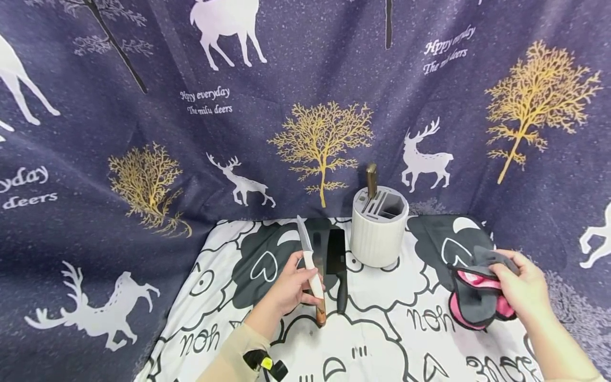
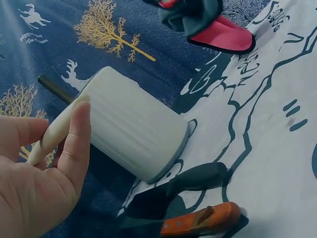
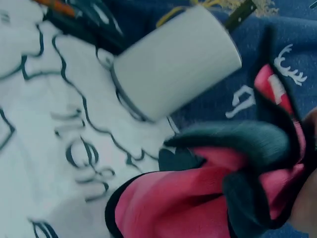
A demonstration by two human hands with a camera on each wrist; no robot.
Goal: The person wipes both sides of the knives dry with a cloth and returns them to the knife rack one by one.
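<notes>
My left hand [image 1: 297, 284] pinches the white handle of a small knife [image 1: 310, 262], its blade pointing up and away over the table. Beneath it lie a knife with a wooden handle [image 1: 321, 313] and a black cleaver [image 1: 336, 254], side by side on the cloth. At the right, my right hand [image 1: 520, 281] grips a grey and pink cloth [image 1: 477, 297] with black edging, which hangs in folds. In the right wrist view the cloth [image 3: 168, 203] fills the lower right and covers much of the hand.
A ribbed white knife block [image 1: 379, 233] with a grey slotted top stands at the back, between the hands. One knife with a brown handle [image 1: 372, 180] sticks up from it. The patterned tablecloth [image 1: 363, 339] meets a dark blue curtain [image 1: 305, 63] behind.
</notes>
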